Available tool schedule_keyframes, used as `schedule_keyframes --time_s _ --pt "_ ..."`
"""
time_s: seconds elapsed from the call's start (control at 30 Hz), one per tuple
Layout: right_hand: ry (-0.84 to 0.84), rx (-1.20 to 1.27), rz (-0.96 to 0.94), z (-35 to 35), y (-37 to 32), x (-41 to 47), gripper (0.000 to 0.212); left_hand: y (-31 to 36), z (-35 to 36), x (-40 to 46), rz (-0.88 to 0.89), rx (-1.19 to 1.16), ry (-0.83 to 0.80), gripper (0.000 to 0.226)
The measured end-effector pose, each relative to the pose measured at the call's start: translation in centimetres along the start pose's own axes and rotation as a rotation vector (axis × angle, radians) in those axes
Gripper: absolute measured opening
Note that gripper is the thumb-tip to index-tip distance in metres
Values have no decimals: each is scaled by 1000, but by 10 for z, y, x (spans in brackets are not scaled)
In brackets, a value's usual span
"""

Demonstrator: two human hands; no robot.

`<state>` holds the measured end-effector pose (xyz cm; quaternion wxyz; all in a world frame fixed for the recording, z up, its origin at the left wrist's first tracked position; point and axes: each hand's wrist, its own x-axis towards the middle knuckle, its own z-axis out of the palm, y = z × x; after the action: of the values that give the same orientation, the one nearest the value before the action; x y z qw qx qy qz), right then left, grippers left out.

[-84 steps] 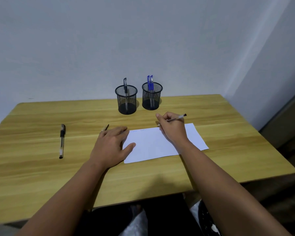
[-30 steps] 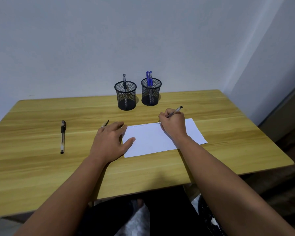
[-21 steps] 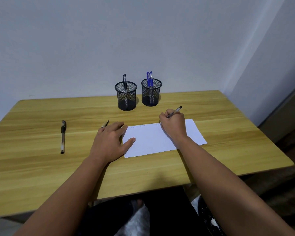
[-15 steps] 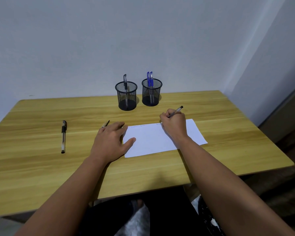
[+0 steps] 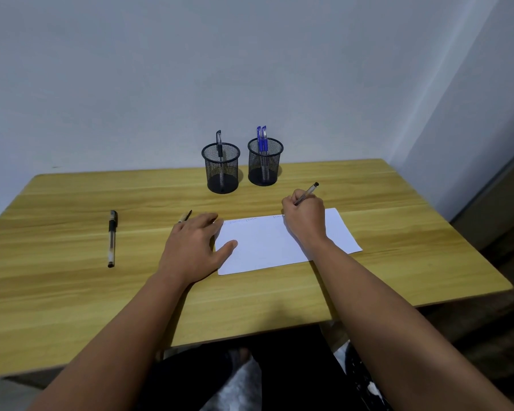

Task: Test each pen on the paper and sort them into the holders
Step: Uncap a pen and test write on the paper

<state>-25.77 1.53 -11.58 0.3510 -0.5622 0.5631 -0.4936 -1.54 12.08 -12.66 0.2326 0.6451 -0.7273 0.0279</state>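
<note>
1. the slim clear-barrelled pen with a dark end cap [image 5: 306,193] is pinched in the grip of the right hand [image 5: 304,219], its fingers curled round the barrel. its tip is hidden behind the hand, at the far edge of the white sheet of paper [image 5: 279,244]. i judge this pen is being tested right now.
2. faint scribbles run along the paper's far edge [image 5: 251,220], too small to read. they suggest several pens have already been tried.
3. the left hand [image 5: 195,246] lies flat with fingers straight, its grip apart, resting on the paper's left edge and holding nothing.
4. just beyond the left fingertips a small dark-tipped piece [image 5: 185,216] pokes out. most of it is hidden, so i cannot tell whether it is a cap or a pen.
5. sorted so far: the left black wire-mesh holder [image 5: 220,167] holds one black-capped pen [image 5: 219,143], and the right black wire-mesh holder [image 5: 265,161] holds two blue-capped pens [image 5: 261,137].
6. left to do: the pen in hand needs a holder, and a capped black gel pen [image 5: 111,238] lies untouched well to the left on the wooden counter [image 5: 72,292].
</note>
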Motion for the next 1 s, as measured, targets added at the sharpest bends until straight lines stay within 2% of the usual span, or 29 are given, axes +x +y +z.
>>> schedule_keyframes --time_s 0.17,0.33,0.5,0.7,0.8,0.9,1.0 --pt "-1 16 35 0 -2 -2 54 -1 1 -1 0 3 2 62" --pt "102 96 127 -6 -10 3 40 1 0 -1 -1 8 -2 62" --pt "44 129 170 -11 -16 8 27 0 0 -1 2 13 -7 65" --pt "-26 129 154 -6 -28 9 40 2 -3 0 14 -8 1 60" --pt "-1 144 107 0 -47 5 45 3 -11 0 11 27 140 50" --pt "-31 171 40 8 -62 1 48 -5 -25 2 -120 82 216 43" --pt "-112 139 17 19 -70 -1 46 -18 -38 8 -354 126 86 39"
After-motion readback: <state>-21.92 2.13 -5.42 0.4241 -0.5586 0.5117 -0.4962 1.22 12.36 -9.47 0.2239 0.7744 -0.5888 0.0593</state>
